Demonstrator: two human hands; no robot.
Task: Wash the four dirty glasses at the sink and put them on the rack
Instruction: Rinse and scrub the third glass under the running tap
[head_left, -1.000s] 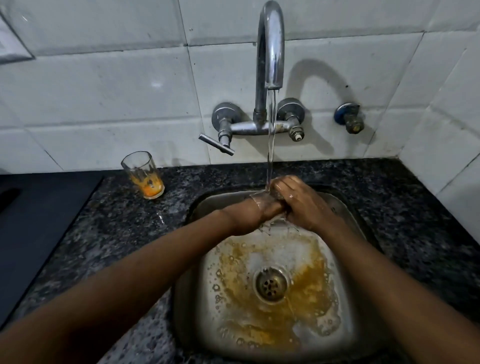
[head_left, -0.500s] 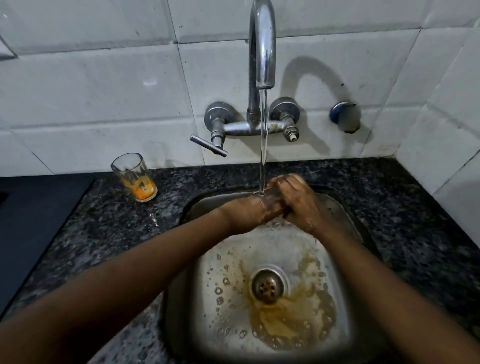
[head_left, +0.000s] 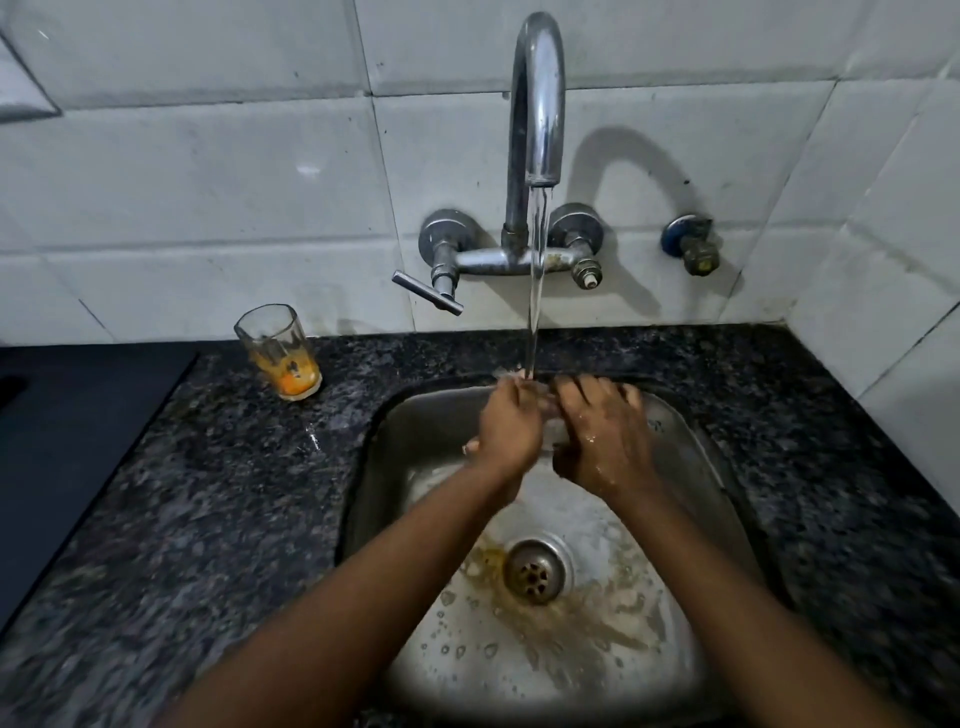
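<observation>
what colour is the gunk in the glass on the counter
Orange-yellow residue at the bottom of the glass, seen in the head view.
</observation>
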